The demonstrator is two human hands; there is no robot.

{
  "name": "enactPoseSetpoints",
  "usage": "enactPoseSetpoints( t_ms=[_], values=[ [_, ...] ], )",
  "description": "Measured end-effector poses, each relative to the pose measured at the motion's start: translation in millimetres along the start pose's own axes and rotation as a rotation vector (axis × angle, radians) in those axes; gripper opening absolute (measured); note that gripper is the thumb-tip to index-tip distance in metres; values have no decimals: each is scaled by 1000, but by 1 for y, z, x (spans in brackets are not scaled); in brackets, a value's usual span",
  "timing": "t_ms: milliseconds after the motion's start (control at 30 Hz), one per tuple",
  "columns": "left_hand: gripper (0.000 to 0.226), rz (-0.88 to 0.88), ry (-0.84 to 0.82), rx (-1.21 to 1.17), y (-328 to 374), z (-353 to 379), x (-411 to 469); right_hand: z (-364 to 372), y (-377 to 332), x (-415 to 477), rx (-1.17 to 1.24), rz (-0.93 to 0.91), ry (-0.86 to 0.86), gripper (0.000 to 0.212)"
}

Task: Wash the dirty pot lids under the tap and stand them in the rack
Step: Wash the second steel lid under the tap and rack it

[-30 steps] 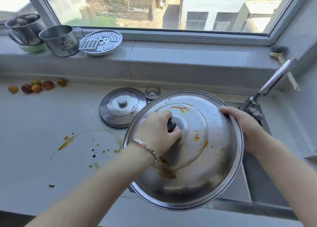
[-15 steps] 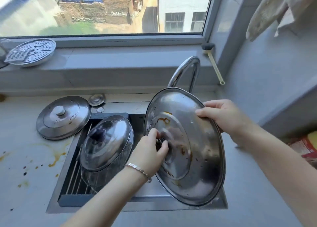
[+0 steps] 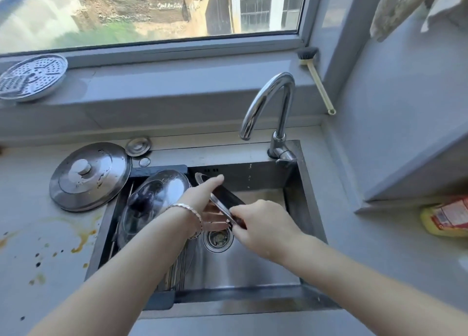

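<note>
I hold a large steel pot lid (image 3: 224,196) almost edge-on, low inside the sink (image 3: 253,264) and above the drain. My left hand (image 3: 202,196) lies against its outer face with the fingers stretched up along it. My right hand (image 3: 263,225) grips its near rim. The tap (image 3: 268,102) arches over the back of the sink, with no water visible. A second lid (image 3: 154,196) with a black knob leans in the wire rack (image 3: 174,272) at the sink's left side. A third lid (image 3: 88,176) lies flat on the counter to the left.
A small round lid (image 3: 138,146) sits behind the counter lid. Orange sauce stains (image 3: 81,239) mark the counter on the left. On the window sill are a perforated steamer plate (image 3: 33,77) and a dish brush (image 3: 316,79). A yellow packet (image 3: 448,219) lies at the right.
The large lid went from above the counter rightward over the sink, then tipped edge-on and down into the basin. My view swung right; both hands stayed on the lid.
</note>
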State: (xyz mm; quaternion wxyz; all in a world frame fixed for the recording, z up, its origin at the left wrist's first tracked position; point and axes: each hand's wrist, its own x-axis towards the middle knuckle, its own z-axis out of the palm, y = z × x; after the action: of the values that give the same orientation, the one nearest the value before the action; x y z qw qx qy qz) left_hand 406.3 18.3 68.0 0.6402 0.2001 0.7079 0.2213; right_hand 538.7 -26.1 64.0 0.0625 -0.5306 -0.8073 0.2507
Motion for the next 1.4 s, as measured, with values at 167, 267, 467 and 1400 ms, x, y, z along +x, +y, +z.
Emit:
enactPoseSetpoints(
  t_ms=[167, 267, 467, 1400],
  values=[
    [11, -62, 77, 84, -9, -10, 27, 14, 14, -2, 210, 61, -133, 34],
    [10, 83, 202, 184, -13, -16, 39, 20, 52, 17, 566, 396, 37, 43],
    [28, 286, 355, 121, -5, -22, 42, 6, 114, 86, 1051, 931, 130, 64],
    [6, 355, 420, -39, -18, -35, 36, 42, 158, 126, 717, 1019, 189, 29]
  ],
)
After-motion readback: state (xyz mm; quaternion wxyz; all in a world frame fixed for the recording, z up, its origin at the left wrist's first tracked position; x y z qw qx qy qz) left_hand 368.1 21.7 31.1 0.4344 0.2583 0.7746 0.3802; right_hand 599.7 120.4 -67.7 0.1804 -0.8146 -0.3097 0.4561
